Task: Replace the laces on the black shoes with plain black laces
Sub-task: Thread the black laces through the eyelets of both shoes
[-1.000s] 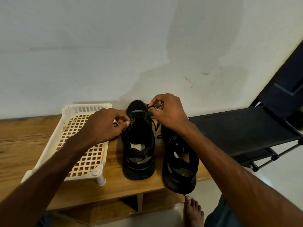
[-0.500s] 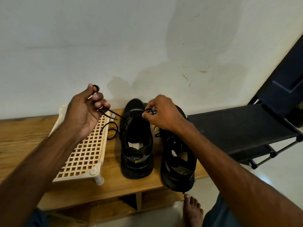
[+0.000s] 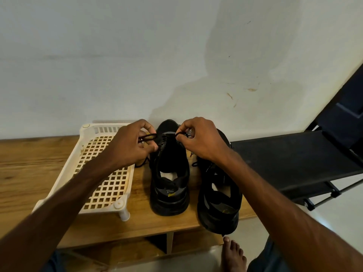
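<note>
Two black shoes stand side by side on the counter [image 3: 29, 163], heels toward the camera, the left shoe [image 3: 169, 169] just beside a white rack [image 3: 106, 173]. At its front, the left hand [image 3: 129, 146] pinches a black lace [image 3: 146, 136] — the right hand [image 3: 204, 140] pinches the other end, a patterned lace [image 3: 189, 132] showing at its fingers.

left hand [image 3: 127, 147] and right hand [image 3: 204, 143] in pinch grips on black lace [image 3: 147, 136] of shoe [image 3: 170, 201]

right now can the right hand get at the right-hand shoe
Probably yes: the right-hand shoe lies just under the right hand, nothing between, though it is pinching a black lace.
</note>
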`<state>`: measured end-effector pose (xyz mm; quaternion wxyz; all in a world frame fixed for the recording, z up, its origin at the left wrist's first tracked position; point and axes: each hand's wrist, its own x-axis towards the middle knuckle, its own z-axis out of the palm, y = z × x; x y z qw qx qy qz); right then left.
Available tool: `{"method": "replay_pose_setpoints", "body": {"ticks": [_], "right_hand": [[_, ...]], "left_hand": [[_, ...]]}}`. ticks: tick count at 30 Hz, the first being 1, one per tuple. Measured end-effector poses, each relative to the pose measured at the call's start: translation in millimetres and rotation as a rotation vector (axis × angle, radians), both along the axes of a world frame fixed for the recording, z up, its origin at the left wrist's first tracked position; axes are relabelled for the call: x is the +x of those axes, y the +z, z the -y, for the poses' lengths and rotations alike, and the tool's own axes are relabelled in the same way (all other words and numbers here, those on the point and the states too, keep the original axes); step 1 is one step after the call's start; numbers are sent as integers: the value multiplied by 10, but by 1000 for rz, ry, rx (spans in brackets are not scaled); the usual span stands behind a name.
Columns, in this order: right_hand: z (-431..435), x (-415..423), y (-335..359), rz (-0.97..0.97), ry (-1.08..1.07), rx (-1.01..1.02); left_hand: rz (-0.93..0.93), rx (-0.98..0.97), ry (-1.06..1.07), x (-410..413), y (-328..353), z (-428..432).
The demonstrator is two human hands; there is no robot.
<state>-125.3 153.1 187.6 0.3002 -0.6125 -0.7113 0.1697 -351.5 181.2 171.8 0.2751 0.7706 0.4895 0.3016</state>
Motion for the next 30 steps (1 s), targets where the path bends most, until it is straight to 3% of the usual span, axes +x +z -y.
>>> {"method": "replay_pose_setpoints", "body": {"ticks": [7, 13, 19, 21, 24, 27, 30], "right_hand": [[24, -32, -44, 26, 36, -51], [24, -99, -123, 121, 42, -123], [17, -131, -138, 126, -10, -117], [18, -121, -141, 108, -25, -129], [18, -121, -142, 100, -24, -125], [20, -124, -140, 102, -19, -123], [17, -123, -138, 99, -14, -126]], "left_hand": [[369, 97, 112, 45, 96, -1], [915, -360, 25, 56, 152, -12], [1070, -586, -54, 120, 144, 12], [1039, -622, -101, 90, 148, 5], [734, -564, -199, 13, 175, 11], [526, -484, -100, 12, 142, 30], [320, -208, 38, 56, 32, 18]]}}
